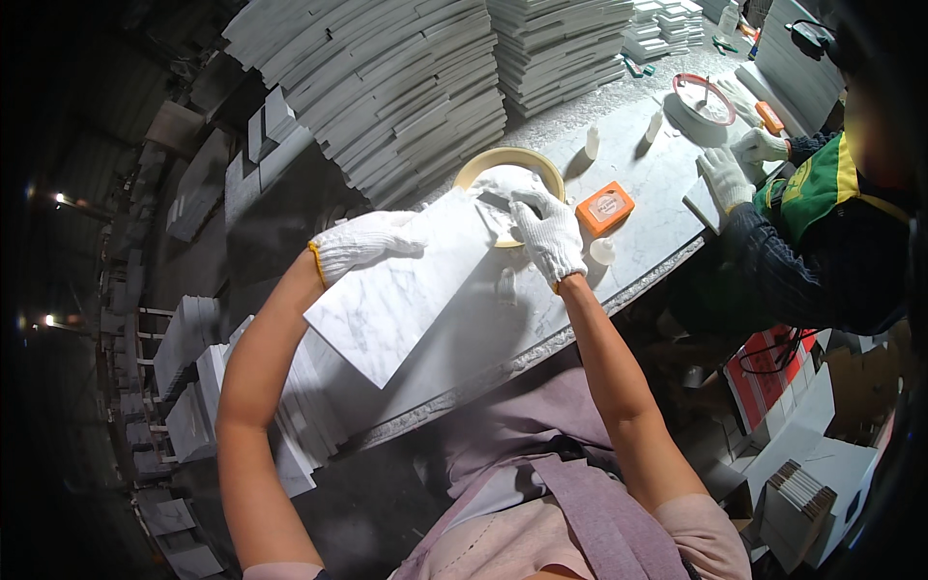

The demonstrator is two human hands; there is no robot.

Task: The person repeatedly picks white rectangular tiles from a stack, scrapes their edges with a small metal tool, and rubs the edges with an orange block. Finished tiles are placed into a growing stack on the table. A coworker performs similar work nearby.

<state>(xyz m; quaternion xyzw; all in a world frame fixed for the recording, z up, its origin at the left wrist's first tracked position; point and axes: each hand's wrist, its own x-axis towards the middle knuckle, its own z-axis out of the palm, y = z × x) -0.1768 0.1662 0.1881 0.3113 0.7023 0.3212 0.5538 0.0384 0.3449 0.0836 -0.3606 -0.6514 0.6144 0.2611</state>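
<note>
My left hand, in a white knitted glove, grips the upper left edge of a rectangular white marble tile with grey veins. The tile is held tilted over the table. In my gloved right hand is a small scraper, its blade at the tile's far end. Just beyond is a yellow bowl holding white powder or paste; the tile's far corner overlaps its rim. To the right of my right hand lie an orange box and a small white bottle.
Tall stacks of tiles rise at the back of the marble-topped table. Two small white bottles, one a squeeze bottle, stand past the orange box. At right, a co-worker's gloved hand rests on another tile, near a red-rimmed bowl.
</note>
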